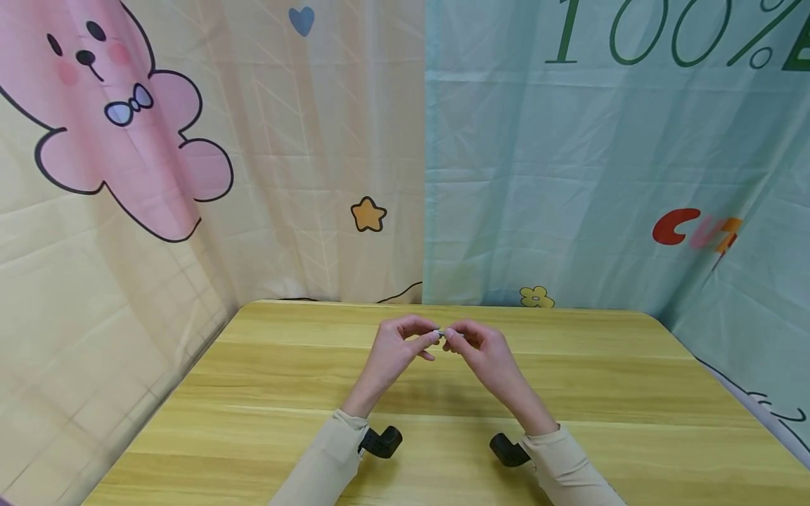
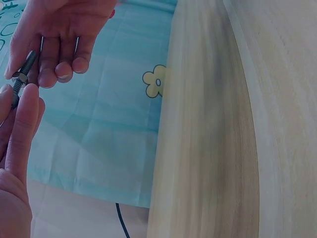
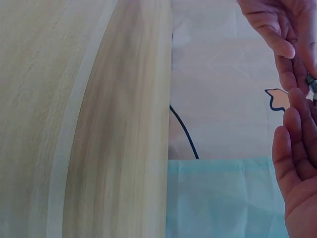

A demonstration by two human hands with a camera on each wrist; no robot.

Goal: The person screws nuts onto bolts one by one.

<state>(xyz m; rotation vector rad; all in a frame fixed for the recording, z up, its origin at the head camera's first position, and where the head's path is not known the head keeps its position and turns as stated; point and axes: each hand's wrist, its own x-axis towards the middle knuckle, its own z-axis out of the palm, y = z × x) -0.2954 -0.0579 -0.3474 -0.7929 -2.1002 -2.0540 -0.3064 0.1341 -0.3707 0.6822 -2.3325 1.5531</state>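
Observation:
Over the far half of the table, my left hand (image 1: 394, 348) and right hand (image 1: 489, 353) meet fingertip to fingertip. Between them is a small dark metal bolt (image 2: 30, 60), seen closest in the left wrist view, where it tilts with its threaded end toward the right palm. A hex nut (image 2: 20, 78) sits partway along its thread. My left thumb and fingers pinch the bolt's head end, while my right thumb and index finger grip around the nut. In the right wrist view only a bit of the bolt (image 3: 310, 81) shows at the frame's edge.
A wooden table (image 1: 285, 393) lies under both hands. Printed curtains, one cream (image 1: 285, 176) and one blue-green (image 1: 538, 161), hang behind its far edge. Black wrist cameras (image 1: 382, 443) stick out inward from beige sleeves (image 1: 329, 460).

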